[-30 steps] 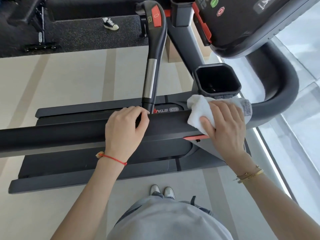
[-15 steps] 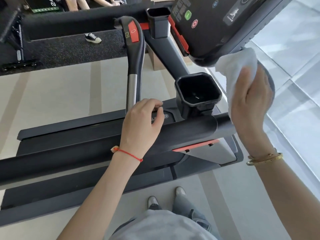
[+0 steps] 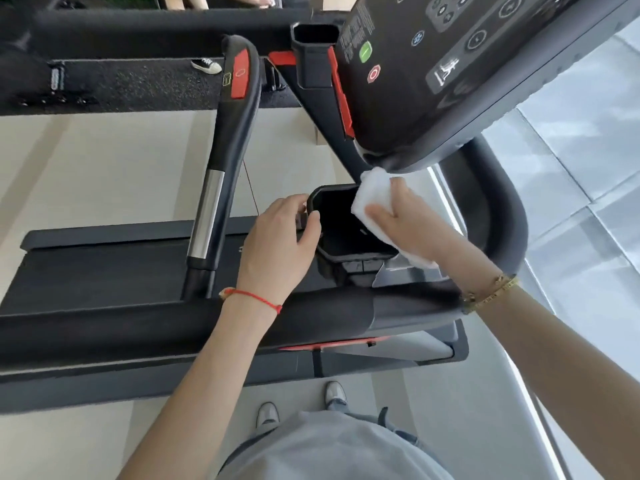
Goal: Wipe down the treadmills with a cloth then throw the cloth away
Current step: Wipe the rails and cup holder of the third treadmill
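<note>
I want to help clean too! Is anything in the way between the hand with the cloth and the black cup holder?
Nothing visible is. The right hand already presses the white cloth against the cup holder's right rim. The left hand grips the holder's left rim, away from the cloth.

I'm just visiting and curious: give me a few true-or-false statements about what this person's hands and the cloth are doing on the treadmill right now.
1. The right hand presses a white cloth against the cup holder. True.
2. The left hand grips the silver-banded handle. False: it holds the cup holder's left rim, apart from that handle.
3. The cloth lies on the floor. False: it is under the right hand, at the cup holder's right rim.
4. A red string bracelet sits on the left wrist. True.
5. The console shows a green button and a red button. True.
</note>
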